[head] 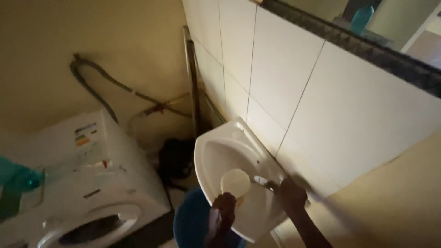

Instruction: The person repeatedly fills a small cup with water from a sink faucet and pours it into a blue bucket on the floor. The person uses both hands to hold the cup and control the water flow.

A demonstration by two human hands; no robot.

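Hands over white wall-mounted washbasin [216, 156]. Left hand [225, 204] closed round pale round disc-shaped object [235, 182], held above bowl. Right hand [289, 193] on chrome tap [262, 181] at basin's wall side; how tightly fingers close, cannot tell. Blue bucket [190, 222] under basin. White washing machine [82, 183] left, grey hose [98, 87] on wall behind.
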